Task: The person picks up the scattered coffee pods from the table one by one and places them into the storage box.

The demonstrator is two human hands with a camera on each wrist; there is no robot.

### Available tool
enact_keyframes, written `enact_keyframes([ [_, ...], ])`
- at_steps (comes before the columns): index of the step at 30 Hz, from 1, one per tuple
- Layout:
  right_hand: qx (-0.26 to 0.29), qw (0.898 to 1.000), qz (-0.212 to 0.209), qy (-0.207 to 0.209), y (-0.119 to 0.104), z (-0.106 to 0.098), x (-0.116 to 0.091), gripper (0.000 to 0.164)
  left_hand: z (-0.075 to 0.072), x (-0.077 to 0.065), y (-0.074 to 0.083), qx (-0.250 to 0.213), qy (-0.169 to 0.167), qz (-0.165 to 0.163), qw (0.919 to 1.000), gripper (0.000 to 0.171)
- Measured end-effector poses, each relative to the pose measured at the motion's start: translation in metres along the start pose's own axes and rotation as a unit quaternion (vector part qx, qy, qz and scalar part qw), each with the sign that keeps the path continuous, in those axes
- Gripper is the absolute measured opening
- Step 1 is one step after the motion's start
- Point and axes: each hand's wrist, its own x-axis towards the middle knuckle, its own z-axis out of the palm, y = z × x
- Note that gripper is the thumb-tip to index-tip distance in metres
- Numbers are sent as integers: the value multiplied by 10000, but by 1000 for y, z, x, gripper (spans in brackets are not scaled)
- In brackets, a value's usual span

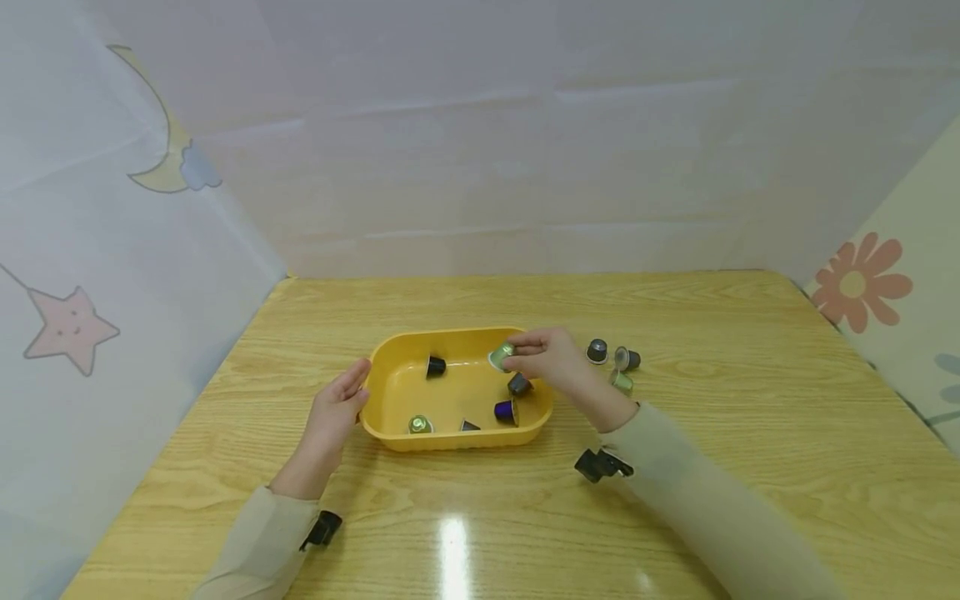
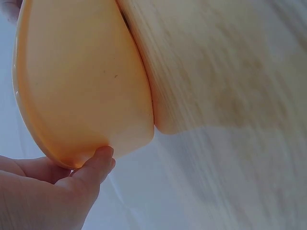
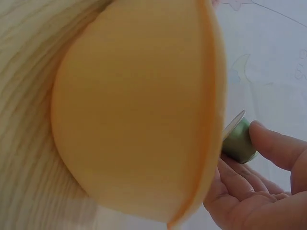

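Observation:
A yellow plastic basin [image 1: 450, 439] stands on the table. My left hand [image 1: 330, 421] holds the basin's left end, its thumb [image 2: 98, 163] against the outer wall [image 2: 96, 81] and the fingers over the rim. Above the basin's right part, my right hand [image 1: 551, 358] pinches a green coffee capsule [image 1: 502, 356] between thumb and fingers; the capsule's pale rim faces the basin in the right wrist view. Inside lie a black capsule [image 1: 436, 367], a dark grey one [image 1: 519, 384], a purple one [image 1: 506, 412], another green one [image 1: 420, 424] and a partly hidden grey one [image 1: 469, 426].
Right of the basin, a black capsule [image 1: 597, 351], a grey capsule [image 1: 627, 359] and a green capsule [image 1: 621, 382] lie on the wooden table [image 1: 720, 400]. Pale printed sheets [image 1: 517, 183] rise behind the table and at both sides.

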Motion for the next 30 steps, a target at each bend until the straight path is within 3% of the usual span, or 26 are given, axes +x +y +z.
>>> enact_keyframes([
  [15, -554, 9982, 105, -196, 4, 14, 6, 40, -1, 1, 2, 25, -51, 57, 10000, 51],
  [30, -500, 9982, 167, -297, 7, 15, 4, 41, 0, -1, 1, 14, -34, 17, 10000, 51],
])
